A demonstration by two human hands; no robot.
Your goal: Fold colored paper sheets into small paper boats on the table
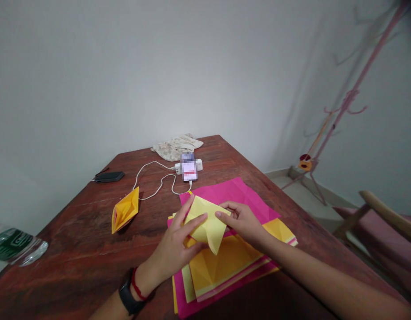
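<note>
Between my two hands is a folded piece of pale yellow paper point(209, 218), held above a stack of coloured paper. My left hand point(179, 240) grips its left side, with fingers over the front and the thumb below. On the right edge, my right hand point(240, 222) pinches it, thumb on the front and fingers curled behind. Under them lie creased orange-yellow sheets point(222, 262) over pink and cream ones. A magenta sheet point(245, 195) spreads behind my hands. The back of the folded paper is hidden.
A folded yellow paper boat point(126, 211) rests on the wooden table point(75, 266). A phone point(189, 171) on a white charger, cables, a black power bank point(108, 177) and a cloth point(177, 146) lie farther back. A bottle point(17, 244) is left, a chair point(388, 222) right.
</note>
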